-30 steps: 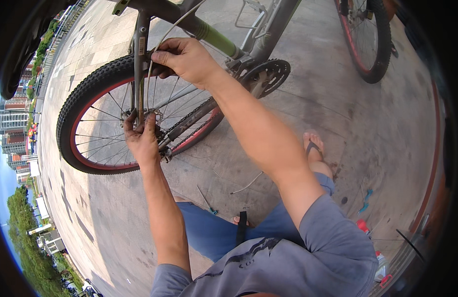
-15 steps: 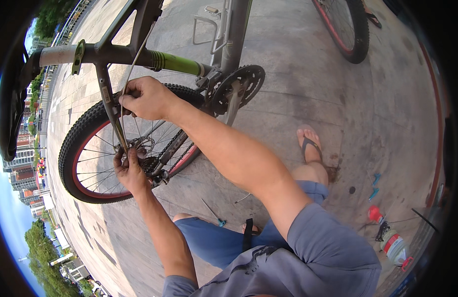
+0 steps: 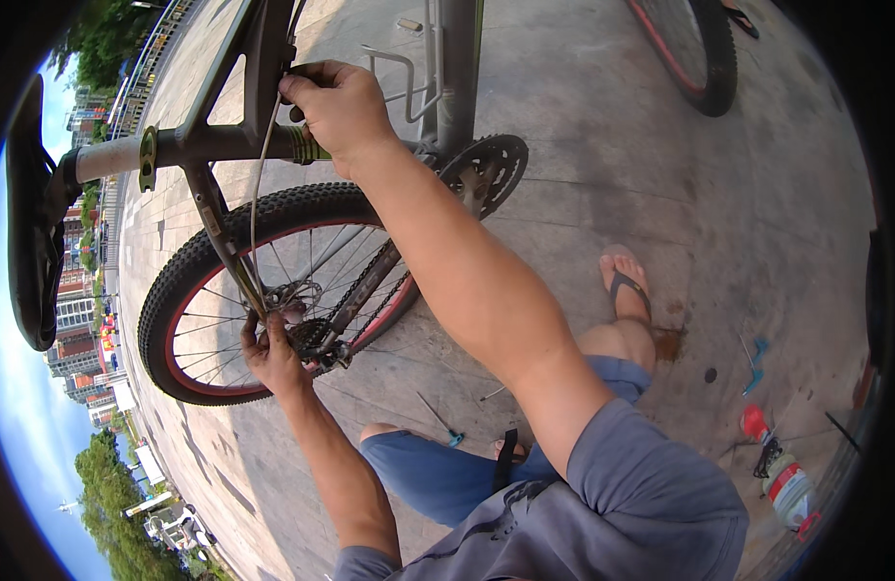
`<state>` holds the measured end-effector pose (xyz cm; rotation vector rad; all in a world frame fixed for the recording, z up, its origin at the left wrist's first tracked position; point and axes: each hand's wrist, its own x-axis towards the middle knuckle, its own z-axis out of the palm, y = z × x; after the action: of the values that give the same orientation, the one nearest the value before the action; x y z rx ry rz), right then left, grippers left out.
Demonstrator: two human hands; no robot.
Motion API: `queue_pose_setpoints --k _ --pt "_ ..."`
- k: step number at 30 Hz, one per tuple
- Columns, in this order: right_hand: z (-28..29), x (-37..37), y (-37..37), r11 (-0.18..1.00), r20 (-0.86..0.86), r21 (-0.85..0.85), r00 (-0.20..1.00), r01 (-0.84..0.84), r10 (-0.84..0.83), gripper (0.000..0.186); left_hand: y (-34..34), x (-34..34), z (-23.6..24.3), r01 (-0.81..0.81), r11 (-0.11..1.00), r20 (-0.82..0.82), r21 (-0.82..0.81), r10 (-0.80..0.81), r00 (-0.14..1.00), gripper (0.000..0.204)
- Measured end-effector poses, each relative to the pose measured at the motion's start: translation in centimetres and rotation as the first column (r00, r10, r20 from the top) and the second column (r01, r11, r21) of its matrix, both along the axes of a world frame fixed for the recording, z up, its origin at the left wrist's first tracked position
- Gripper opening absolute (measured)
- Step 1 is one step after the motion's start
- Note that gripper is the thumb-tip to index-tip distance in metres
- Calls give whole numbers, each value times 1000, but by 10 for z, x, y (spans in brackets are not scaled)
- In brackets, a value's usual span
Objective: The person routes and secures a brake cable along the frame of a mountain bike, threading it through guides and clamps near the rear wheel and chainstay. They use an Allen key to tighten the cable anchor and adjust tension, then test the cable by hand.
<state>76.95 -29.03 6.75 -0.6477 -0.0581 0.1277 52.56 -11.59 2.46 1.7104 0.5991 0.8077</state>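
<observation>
A bicycle frame (image 3: 213,143) stands at the upper left, with its saddle at the far left. Along its slanting stay a thin pale grey cable (image 3: 258,194) runs down toward the rear wheel (image 3: 155,320). My right hand (image 3: 346,108) is closed in a pinch on the cable's upper stretch, beside the dark frame tube. Lower down, my left hand (image 3: 276,356) pinches the cable's lower end near the brake disc (image 3: 297,293) and sprockets. The fingertips there partly hide the cable end.
The chainring (image 3: 513,165) sits right of the rear wheel. A blue-handled tool (image 3: 455,439) lies by my knee. Another blue tool (image 3: 754,373), a red-capped item (image 3: 754,423) and a clear bottle (image 3: 791,492) lie at right. A second wheel (image 3: 720,68) stands at upper right.
My right hand has slid up along the cable, away from the left hand, to the upper frame tube. My left hand stays by the brake disc. The whole view has shifted slightly.
</observation>
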Motion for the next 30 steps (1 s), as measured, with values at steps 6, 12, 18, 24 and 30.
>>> queue_pose_setpoints --k 6,12,18,24,30 --pt "5 7 5 995 5 -26 995 98 -98 18 9 1 -2 -42 998 -37 52 44 998 32" --pt "9 6 4 990 1 0 990 144 -144 15 12 -3 1 -11 996 -125 84 22 992 32" --pt "1 11 12 981 63 -19 979 194 -193 15 12 -1 -1 -18 981 -106 195 40 994 28" --pt "1 9 4 995 22 54 997 79 -80 16 6 2 0 -47 968 -106 248 76 992 27" --pt "4 13 6 994 -9 86 998 66 -65 14 2 0 7 -42 978 -163 204 76 984 30"
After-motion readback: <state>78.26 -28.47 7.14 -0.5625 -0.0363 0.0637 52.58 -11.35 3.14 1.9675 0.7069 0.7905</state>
